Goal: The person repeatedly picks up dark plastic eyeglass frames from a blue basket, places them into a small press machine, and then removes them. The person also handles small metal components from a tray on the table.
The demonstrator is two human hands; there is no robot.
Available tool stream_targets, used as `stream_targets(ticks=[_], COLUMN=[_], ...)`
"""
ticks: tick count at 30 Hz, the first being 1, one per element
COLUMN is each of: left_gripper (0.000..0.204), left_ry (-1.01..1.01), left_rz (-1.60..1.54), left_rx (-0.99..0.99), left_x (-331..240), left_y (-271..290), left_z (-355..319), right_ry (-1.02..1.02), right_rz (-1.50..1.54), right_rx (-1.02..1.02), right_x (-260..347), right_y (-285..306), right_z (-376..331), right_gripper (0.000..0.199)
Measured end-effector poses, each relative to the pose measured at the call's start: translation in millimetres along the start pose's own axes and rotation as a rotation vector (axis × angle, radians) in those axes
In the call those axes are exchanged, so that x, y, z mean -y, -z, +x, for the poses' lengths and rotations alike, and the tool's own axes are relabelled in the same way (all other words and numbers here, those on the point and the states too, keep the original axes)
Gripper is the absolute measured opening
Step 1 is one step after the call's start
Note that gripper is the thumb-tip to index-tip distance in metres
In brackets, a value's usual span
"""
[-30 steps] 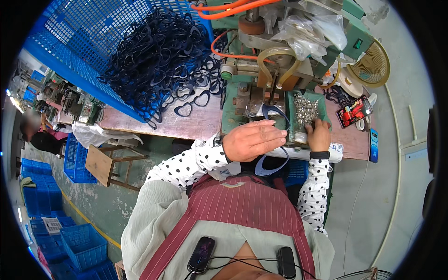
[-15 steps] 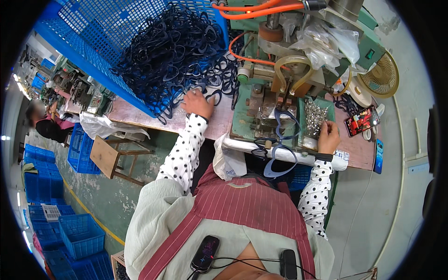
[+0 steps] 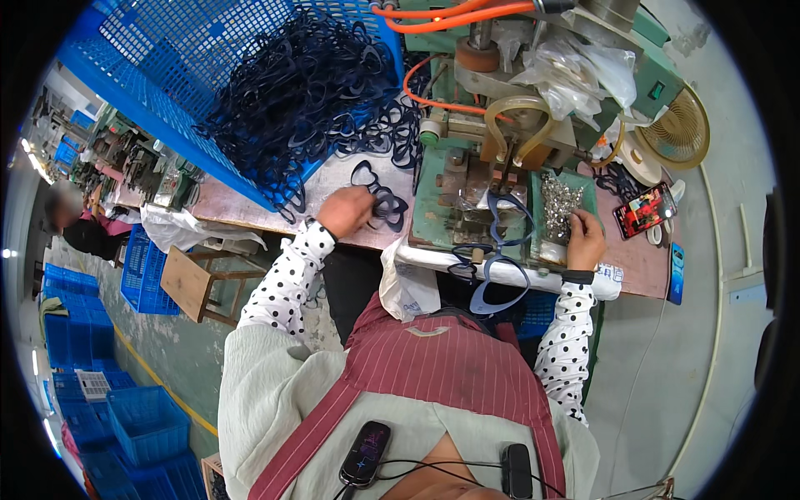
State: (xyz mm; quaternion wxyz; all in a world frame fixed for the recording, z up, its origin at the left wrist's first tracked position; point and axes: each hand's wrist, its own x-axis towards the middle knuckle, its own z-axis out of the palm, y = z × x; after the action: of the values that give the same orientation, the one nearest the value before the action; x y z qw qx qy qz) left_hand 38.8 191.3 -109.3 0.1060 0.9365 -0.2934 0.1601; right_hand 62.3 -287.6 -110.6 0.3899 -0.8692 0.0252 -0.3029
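Observation:
My left hand [image 3: 346, 212] is closed on a dark blue eyeglass frame [image 3: 387, 205] at the bench's front edge. My right hand [image 3: 587, 240] rests at the near right edge of a tray of small shiny metal parts [image 3: 560, 204]. Its fingertips are pinched together; whatever they hold is too small to tell. Between the hands, a blue eyeglass frame [image 3: 501, 289] stands on end at the green machine [image 3: 433, 187], its upper rim under the machine's head. A darker frame [image 3: 463, 265] lies beside it, partly hidden.
A large blue plastic basket [image 3: 167, 125] heaped with dark eyeglass frames [image 3: 292, 92] tilts onto the bench at left. At right are a phone [image 3: 646, 212] and a fan [image 3: 679, 129]. Orange hoses [image 3: 450, 15] cross above. A wooden stool [image 3: 190, 282] stands left, and a person sits beyond.
My left hand has drawn back from the heap toward the bench's front edge, bringing a dark eyeglass frame with it. My right hand has hardly moved.

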Motion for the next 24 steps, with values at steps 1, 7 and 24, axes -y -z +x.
stream_targets(ticks=[1,7,24], left_gripper=[0.019,0.010,0.040], left_ry=[0.091,0.375,-0.666], left_rz=[0.012,-0.268,-0.302], left_rx=[-0.074,-0.572,-0.549], left_x=[-2.1,-44.9,-186.1], left_y=[5.3,29.9,54.8], left_z=[1.7,43.4,108.8], right_ry=[0.011,-0.133,-0.199], right_rz=[0.023,0.363,0.674], right_rx=[-0.009,0.170,0.334], right_x=[1.9,73.5,175.6], right_y=[0.1,0.6,-10.0], right_z=[0.4,6.4,7.4], right_gripper=[0.011,0.016,0.044])
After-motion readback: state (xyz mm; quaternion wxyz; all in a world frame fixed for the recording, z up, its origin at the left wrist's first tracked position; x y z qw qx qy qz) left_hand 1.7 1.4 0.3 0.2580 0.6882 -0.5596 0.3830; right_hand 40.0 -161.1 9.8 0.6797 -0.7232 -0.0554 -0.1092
